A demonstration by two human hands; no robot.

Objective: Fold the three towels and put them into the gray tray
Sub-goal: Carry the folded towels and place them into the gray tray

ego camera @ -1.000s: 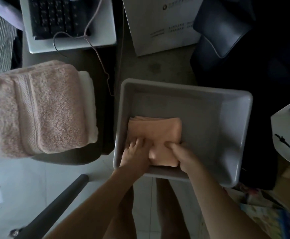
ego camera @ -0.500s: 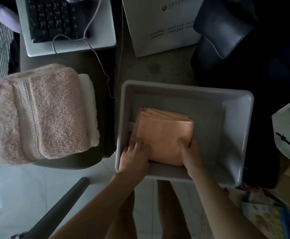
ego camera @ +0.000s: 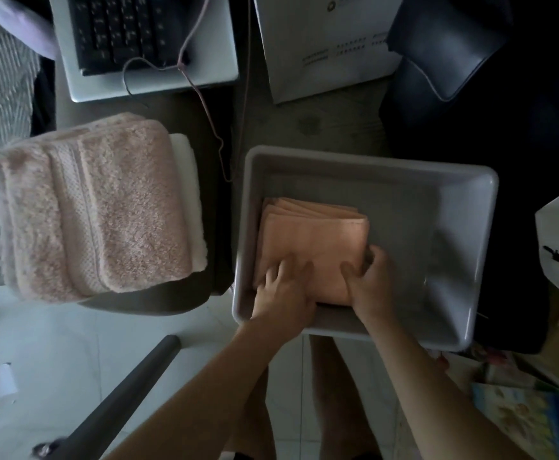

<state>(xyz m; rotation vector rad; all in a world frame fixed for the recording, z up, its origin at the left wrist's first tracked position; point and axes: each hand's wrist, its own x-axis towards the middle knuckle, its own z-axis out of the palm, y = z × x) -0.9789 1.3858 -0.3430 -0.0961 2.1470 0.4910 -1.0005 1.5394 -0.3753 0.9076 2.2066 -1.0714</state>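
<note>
A folded orange towel (ego camera: 314,234), several layers thick, lies in the near left part of the gray tray (ego camera: 371,162). My left hand (ego camera: 284,287) presses on the towel's near left part with its fingers spread. My right hand (ego camera: 371,280) holds the towel's near right corner, thumb on top and fingers curled round the right edge. A thick folded pink towel (ego camera: 98,207) lies to the left of the tray on top of a folded white towel (ego camera: 195,200).
A laptop (ego camera: 145,38) and a white box (ego camera: 321,44) stand behind the tray, a dark bag (ego camera: 444,51) at the back right. A thin pink wire (ego camera: 205,104) runs down between towels and tray. A dark pole (ego camera: 122,400) crosses the floor at lower left.
The orange towel has slid a little farther into the tray and to the right. My right hand moved from the towel's near edge to its right corner.
</note>
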